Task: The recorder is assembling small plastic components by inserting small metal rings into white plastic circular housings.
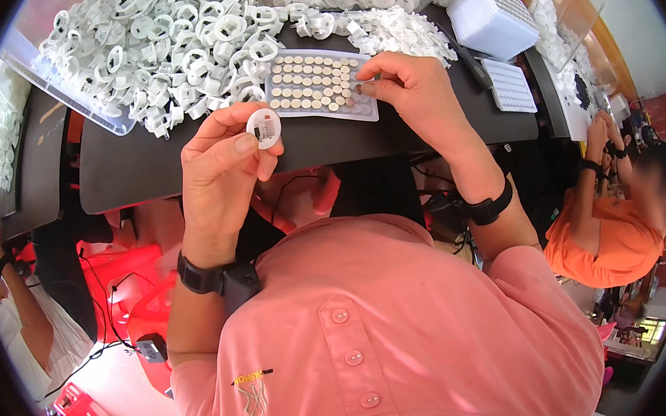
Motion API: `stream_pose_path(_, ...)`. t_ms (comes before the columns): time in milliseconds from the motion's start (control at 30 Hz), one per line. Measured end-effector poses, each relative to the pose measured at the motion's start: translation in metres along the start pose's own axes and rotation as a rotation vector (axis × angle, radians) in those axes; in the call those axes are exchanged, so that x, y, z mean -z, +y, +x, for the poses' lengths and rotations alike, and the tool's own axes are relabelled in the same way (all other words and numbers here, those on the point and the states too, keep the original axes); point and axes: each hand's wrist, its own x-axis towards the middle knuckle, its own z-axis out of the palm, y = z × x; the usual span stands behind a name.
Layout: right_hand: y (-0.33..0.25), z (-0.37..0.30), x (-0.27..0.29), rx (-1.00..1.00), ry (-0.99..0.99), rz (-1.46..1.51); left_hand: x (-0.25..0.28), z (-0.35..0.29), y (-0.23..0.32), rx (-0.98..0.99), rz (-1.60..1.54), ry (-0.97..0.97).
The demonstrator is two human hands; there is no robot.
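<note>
In front of my chest, my left hand (223,150) pinches a round white plastic housing (266,129) between thumb and fingers. Its face is turned up toward me, and small grey and dark details show inside its ring. My right hand (410,88) reaches over the right end of a clear plastic tray (369,114), thumb and forefinger drawn together. Whatever lies between those fingertips is too small to make out. Rows of small pale round discs (295,79) fill much of the tray, and a few darker ones sit close to my right fingertips.
A big heap of white plastic parts (172,48) covers the far left of the dark table (142,164). Smaller white pieces (405,34) are piled behind the tray. Stacked white trays (490,19) and a single one (509,85) stand right. Co-workers sit on both sides, one in orange (605,241).
</note>
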Motion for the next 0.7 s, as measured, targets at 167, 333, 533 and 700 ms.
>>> stream_pose_path(167, -0.009, 0.005, 0.000, 0.013, -0.070, -0.111, 0.005, 0.000, 0.002, 0.036, -0.022, -0.033)
stream_pose_path(333, -0.010, 0.009, 0.002, 0.056, -0.106, -0.224, 0.001, -0.002, 0.003, 0.030, 0.003, -0.028)
stream_pose_path(533, -0.011, 0.009, 0.006, 0.083, -0.168, -0.317, 0.004, 0.000, 0.000, 0.040, 0.025, -0.022)
stream_pose_path(700, -0.014, -0.001, 0.003, 0.168, -0.024, -0.419, 0.002, 0.000, 0.000, 0.041, 0.014, -0.044)
